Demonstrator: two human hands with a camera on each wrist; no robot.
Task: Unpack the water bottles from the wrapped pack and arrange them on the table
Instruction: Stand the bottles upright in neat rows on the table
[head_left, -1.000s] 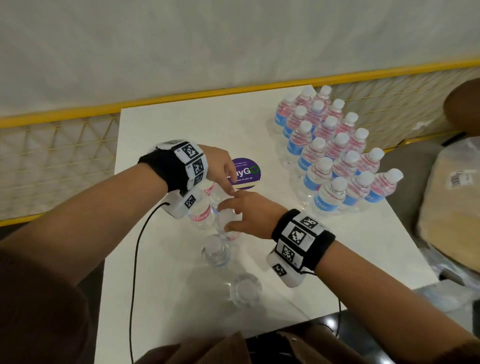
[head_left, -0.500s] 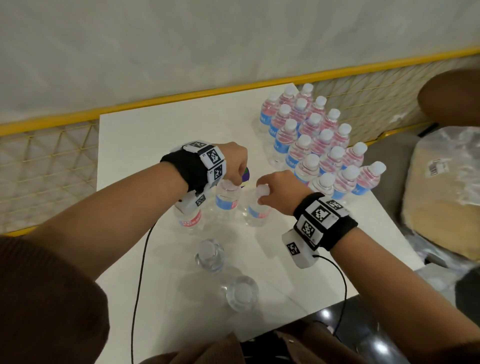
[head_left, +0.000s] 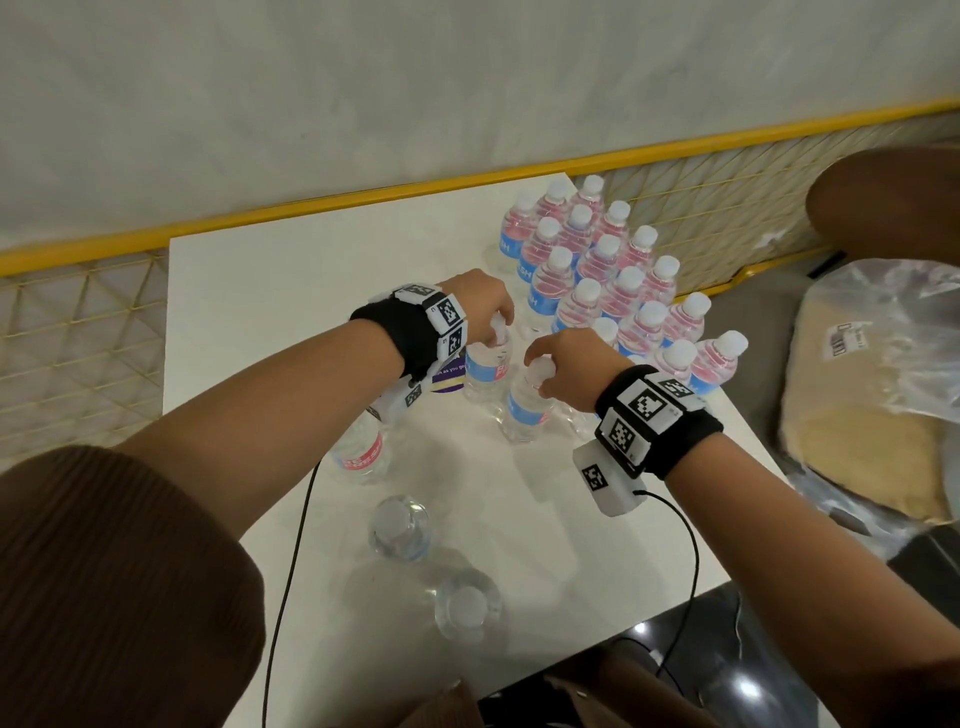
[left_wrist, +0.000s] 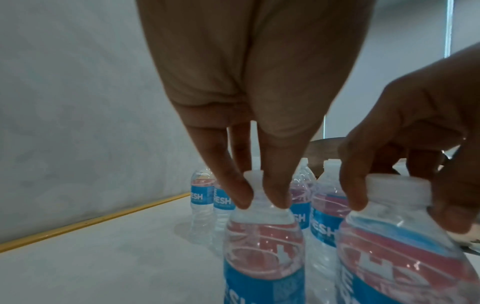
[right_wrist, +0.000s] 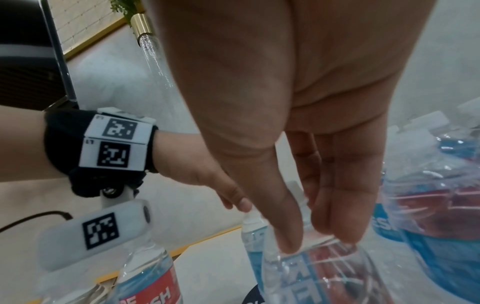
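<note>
Two bottles stood side by side near the middle of the white table (head_left: 291, 291), each held at the cap by one hand. The left hand (head_left: 480, 304) pinched the neck of the left bottle (head_left: 488, 371) between thumb and fingertips (left_wrist: 240, 191), its base on the table. The right hand (head_left: 569, 364) curled its fingers round the cap of the right bottle (head_left: 524, 410), which stood just beside the first; whether its base touched the table I could not tell.

Behind them, toward the far right corner, a block of upright bottles (head_left: 618, 280) stood in close rows with white caps and blue-and-red labels. Nearer the person, a red-labelled bottle (head_left: 363, 452) stood partly hidden under the left wrist, and two more bottles (head_left: 399, 527) stood apart toward the near edge, seen from above. A purple sticker (head_left: 447, 382) lay on the table under the left wristband. A crumpled clear plastic bag (head_left: 883, 374) sat off the table to the right.
</note>
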